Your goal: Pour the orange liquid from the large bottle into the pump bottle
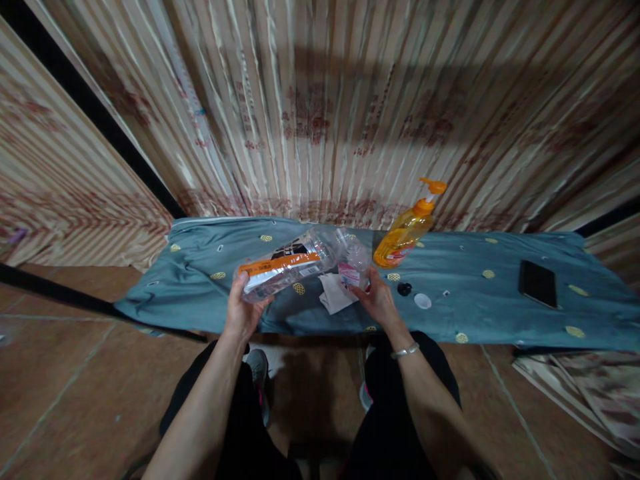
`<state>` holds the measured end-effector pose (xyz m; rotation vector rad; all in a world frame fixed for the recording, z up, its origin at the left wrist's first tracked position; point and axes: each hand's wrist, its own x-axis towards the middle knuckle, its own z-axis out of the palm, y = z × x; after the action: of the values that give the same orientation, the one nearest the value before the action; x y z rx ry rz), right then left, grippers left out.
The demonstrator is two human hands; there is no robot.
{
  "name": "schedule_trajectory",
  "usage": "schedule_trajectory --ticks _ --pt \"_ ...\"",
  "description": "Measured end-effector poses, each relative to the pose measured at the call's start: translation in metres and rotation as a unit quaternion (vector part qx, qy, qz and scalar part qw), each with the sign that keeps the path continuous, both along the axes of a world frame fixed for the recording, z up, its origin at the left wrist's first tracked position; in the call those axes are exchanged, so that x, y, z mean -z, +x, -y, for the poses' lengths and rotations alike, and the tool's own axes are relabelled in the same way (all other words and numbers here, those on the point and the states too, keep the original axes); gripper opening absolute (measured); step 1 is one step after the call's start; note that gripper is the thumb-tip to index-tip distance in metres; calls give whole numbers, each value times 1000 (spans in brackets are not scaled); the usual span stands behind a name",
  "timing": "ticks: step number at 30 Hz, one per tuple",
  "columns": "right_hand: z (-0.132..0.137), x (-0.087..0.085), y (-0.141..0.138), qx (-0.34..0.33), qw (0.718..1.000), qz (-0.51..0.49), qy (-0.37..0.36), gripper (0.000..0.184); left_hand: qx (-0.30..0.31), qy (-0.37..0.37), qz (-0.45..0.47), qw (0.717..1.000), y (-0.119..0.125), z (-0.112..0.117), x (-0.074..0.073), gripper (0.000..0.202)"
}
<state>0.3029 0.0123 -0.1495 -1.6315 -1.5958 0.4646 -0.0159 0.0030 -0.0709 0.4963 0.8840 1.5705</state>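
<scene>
My left hand (244, 303) is closed round the base of a large clear plastic bottle (283, 267) with an orange and silver label. That bottle lies tilted in the air, its neck pointing right. In my right hand (376, 293) is a smaller clear bottle (356, 257) with a pink and white label, leaning to the left. The two necks are close together; whether they touch I cannot tell. Beneath them a folded white cloth (336, 295) lies on the blue-green sheet. To the right of my right hand are a black cap (405, 289) and a white round lid (423, 301).
An orange pump bottle (405, 230) stands behind my right hand. Farther right lies a black phone (537, 283). The patterned blue-green sheet (480, 313) covers a narrow bench, with a striped curtain (310, 113) hanging behind it. Dark bars run at the left.
</scene>
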Motion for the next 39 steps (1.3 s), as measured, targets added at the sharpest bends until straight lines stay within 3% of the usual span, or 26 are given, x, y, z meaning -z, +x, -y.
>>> schedule_trajectory --ticks 18,24,39 --pt "3 13 2 6 1000 14 8 57 -26 7 -76 997 1 7 -14 81" --pt "4 10 4 6 1000 13 -15 53 -28 25 -83 996 3 9 -15 91" --pt "-9 1 16 -46 997 -42 -36 67 -17 39 -83 996 9 15 -14 98"
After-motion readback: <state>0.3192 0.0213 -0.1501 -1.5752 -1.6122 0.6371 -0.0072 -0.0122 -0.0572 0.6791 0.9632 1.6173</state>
